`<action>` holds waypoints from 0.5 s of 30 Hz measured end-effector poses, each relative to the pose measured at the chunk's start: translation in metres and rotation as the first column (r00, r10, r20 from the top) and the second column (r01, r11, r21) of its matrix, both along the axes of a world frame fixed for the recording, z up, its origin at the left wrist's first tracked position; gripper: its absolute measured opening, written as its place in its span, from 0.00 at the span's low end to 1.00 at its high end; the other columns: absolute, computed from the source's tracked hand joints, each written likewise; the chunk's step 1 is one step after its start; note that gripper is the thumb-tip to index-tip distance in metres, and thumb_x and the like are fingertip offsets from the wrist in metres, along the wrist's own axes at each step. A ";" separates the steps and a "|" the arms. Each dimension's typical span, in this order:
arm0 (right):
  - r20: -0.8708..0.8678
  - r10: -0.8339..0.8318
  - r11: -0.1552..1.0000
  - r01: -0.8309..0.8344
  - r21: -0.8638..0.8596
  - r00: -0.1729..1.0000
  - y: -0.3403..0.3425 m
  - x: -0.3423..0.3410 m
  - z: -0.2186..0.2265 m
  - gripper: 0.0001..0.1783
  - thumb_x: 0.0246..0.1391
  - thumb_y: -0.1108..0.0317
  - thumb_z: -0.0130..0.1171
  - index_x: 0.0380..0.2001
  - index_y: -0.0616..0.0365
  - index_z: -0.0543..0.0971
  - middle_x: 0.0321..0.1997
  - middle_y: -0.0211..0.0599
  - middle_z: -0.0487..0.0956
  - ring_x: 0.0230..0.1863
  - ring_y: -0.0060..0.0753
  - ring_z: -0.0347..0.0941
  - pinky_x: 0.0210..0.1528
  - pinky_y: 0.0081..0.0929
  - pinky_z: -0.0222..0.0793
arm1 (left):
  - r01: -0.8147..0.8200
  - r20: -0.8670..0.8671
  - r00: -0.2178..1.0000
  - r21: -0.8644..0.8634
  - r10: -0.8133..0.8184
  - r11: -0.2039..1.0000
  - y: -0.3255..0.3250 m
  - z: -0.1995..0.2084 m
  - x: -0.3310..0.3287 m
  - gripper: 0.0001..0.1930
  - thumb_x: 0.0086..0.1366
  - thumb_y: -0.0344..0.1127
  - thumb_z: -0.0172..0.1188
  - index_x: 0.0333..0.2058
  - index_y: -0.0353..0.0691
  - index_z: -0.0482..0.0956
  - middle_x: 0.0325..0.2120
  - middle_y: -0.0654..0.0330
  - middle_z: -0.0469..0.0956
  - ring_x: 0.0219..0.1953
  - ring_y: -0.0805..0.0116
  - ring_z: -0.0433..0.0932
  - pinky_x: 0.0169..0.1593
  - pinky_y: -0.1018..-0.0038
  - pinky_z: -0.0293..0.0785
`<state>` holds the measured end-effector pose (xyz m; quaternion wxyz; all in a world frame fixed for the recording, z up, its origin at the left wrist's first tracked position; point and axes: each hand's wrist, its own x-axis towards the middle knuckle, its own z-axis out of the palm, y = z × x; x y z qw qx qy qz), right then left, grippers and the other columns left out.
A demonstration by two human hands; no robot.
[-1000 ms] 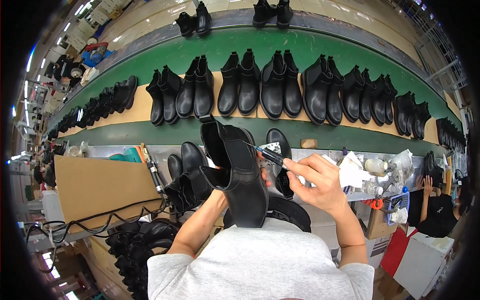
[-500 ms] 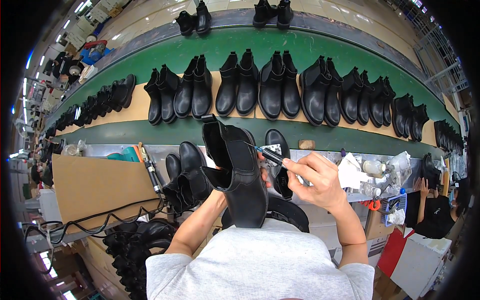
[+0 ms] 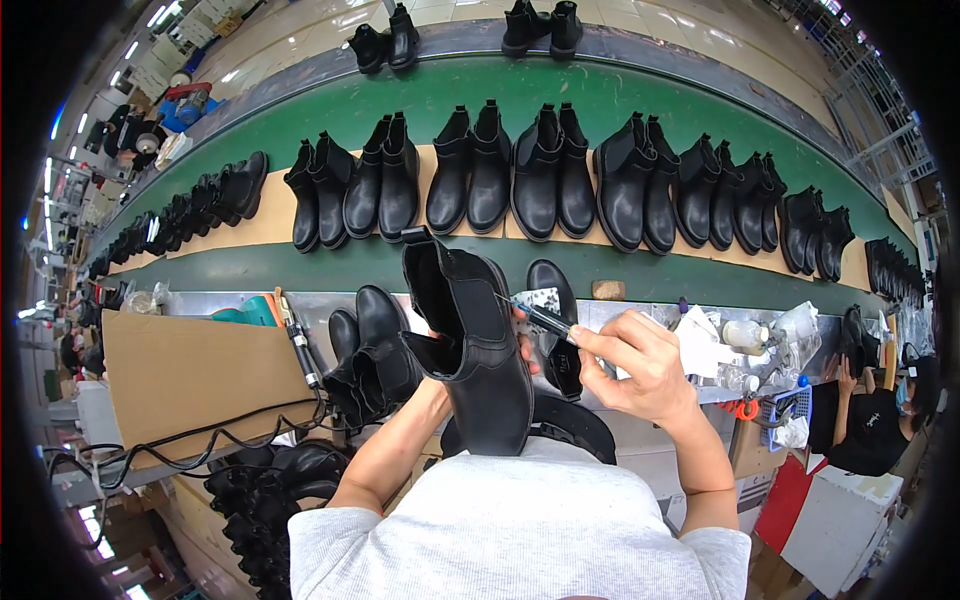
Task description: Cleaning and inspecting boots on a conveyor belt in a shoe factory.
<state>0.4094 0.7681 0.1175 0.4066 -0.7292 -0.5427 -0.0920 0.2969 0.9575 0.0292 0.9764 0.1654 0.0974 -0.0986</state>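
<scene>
At centre | right hand (image 3: 640, 364) pinches tool (image 3: 548, 320) | left hand (image 3: 527, 352) apparently cups boot (image 3: 487, 375)

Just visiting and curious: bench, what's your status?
Left hand holds black boot. Right hand holds thin-tipped tool at boot's upper. Nothing visible blocking the tool.

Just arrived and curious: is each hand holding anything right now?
Left hand: holding the black boot, mostly hidden behind it.
Right hand: closed on the slim dark-handled tool.
</scene>
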 end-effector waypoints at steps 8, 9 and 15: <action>0.000 -0.006 1.000 0.006 -0.008 1.000 -0.004 -0.002 0.000 0.19 0.31 0.80 0.61 0.34 0.59 0.79 0.16 0.29 0.67 0.18 0.25 0.63 0.17 0.20 0.60 | 0.019 0.080 0.997 -0.054 -0.015 0.998 0.002 -0.010 0.002 0.30 0.56 0.53 0.56 0.50 0.37 0.66 0.31 0.59 0.73 0.36 0.56 0.72 0.45 0.54 0.73; 0.005 -0.008 1.000 0.008 -0.012 1.000 -0.004 -0.002 0.000 0.19 0.31 0.80 0.61 0.34 0.58 0.79 0.16 0.29 0.67 0.18 0.25 0.63 0.17 0.20 0.60 | 0.015 0.101 0.995 -0.067 -0.008 0.998 0.001 -0.010 0.003 0.32 0.55 0.55 0.56 0.50 0.37 0.65 0.32 0.58 0.73 0.37 0.56 0.72 0.46 0.53 0.73; 0.008 -0.010 1.000 0.010 -0.016 1.000 -0.008 -0.004 -0.001 0.19 0.30 0.80 0.61 0.34 0.58 0.79 0.16 0.29 0.66 0.18 0.25 0.63 0.17 0.20 0.60 | 0.000 0.219 0.976 -0.064 0.014 0.998 -0.002 -0.011 0.006 0.37 0.50 0.61 0.59 0.49 0.37 0.64 0.30 0.50 0.72 0.38 0.55 0.73 0.46 0.53 0.74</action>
